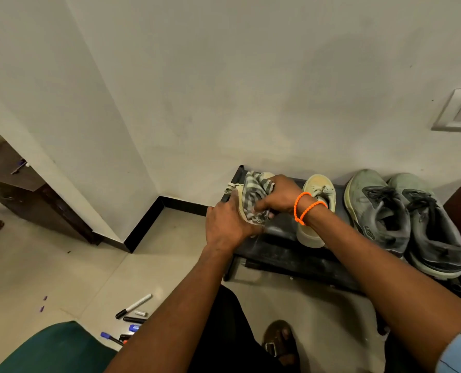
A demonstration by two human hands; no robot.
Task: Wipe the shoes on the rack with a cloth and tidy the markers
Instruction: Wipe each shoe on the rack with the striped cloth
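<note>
While a plain pale wall [224,76] fills the upper half of the view, glossy cream floor tiles [49,265] spread below it, edged with a black skirting strip [148,219]. At 3 o'clock, low against the wall, stands a black shoe rack [283,246].

At the rack's left end, the left hand [228,224] curls around a cream shoe [240,200], holding it. Just to its right, the right hand [280,196] grips a grey checked cloth [256,196] bunched against that same shoe. Orange bands [306,207] circle the right wrist. A second cream shoe [318,211] sits on the rack at 3 o'clock from the hands, partly hidden behind the right forearm. Farther right rests a pair of grey-green sneakers [404,219], side by side and touching.

At 7 o'clock, well apart from the rack, several markers [132,316] lie scattered on the tiles, partly covered by the left forearm. A dark green seat [51,348] fills the lower left corner. At 6 o'clock, a sandalled foot [280,343] rests on the floor. A white wall socket [460,110] sits at 2 o'clock, and dark wooden furniture [22,189] stands at 9 o'clock.
</note>
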